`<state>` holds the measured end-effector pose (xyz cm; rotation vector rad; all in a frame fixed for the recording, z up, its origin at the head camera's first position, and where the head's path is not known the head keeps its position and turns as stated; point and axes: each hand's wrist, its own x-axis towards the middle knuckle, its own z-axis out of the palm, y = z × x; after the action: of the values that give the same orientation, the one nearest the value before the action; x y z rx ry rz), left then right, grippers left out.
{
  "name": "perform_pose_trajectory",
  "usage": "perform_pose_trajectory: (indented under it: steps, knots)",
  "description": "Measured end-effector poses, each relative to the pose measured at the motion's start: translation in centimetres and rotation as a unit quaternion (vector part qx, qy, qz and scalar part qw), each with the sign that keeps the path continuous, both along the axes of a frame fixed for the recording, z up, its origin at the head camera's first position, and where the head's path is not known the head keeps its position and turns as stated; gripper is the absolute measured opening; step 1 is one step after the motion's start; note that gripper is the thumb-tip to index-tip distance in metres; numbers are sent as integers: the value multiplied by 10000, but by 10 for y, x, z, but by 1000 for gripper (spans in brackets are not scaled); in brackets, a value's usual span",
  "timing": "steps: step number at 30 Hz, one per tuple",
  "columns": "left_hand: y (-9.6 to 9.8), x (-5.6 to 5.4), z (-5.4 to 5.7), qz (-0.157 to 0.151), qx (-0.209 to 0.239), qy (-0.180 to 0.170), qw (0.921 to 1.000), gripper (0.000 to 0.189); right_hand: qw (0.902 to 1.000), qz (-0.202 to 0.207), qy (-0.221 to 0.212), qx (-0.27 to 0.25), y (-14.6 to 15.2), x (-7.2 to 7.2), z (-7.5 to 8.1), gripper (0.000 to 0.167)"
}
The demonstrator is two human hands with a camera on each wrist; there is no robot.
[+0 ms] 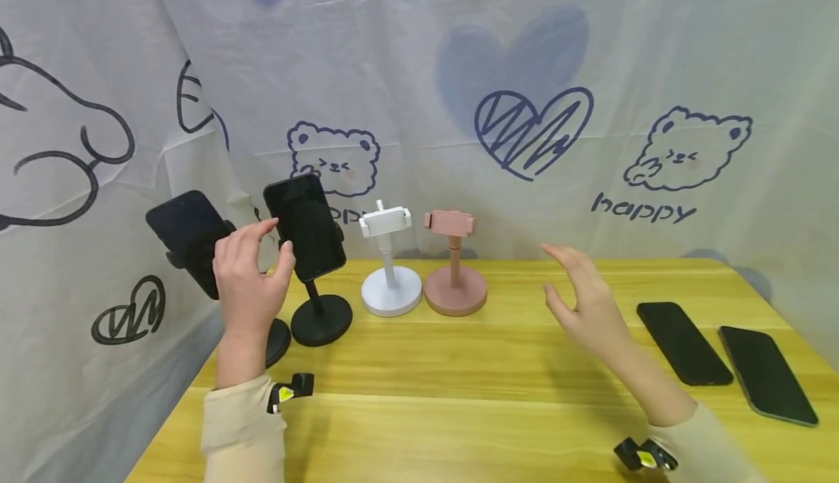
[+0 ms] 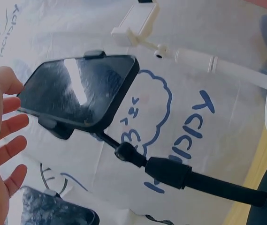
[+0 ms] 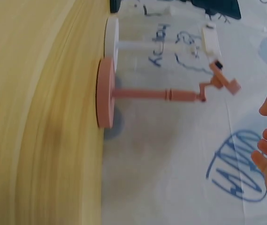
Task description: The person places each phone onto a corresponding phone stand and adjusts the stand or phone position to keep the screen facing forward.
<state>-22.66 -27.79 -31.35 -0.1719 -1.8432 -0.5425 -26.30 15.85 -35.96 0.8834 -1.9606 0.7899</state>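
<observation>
Your left sleeve (image 1: 244, 425) backs your left hand (image 1: 252, 279), loosely spread, empty; right hand (image 1: 588, 307) likewise. The phone (image 1: 311, 228) sits at eleven o'clock in its stand (image 1: 323, 321); finger contact could topple both.

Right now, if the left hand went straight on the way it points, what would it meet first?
Likely the phone on the black stand beside the white stand, though depth is hard to judge.

cream left sleeve (image 1: 241, 425), wrinkled cuff above wrist, matching right sleeve (image 1: 704, 445), small black left wrist unit (image 1: 303, 384) with yellow patch (image 1: 285, 394), similar black right wrist unit (image 1: 629, 454), yellow patch too, bare left hand (image 1: 250, 275), bare right hand (image 1: 586, 308)
</observation>
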Motion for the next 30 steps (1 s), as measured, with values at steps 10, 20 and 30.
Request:
perform_pose_trajectory:
  steps: [10,20,30]
  knots:
    - [23,1,4,-149,-378,339,9986,31,9948,-917,-418,158,51,1,-3,66]
    - [55,-6,-3,-554,-1056,522,9915,28,9824,-1589,-969,154,102,-13,-8,64]
    - [88,-15,-18,-821,-1670,255,9822,28,9584,-2144,-1865,255,140,-31,-19,61]
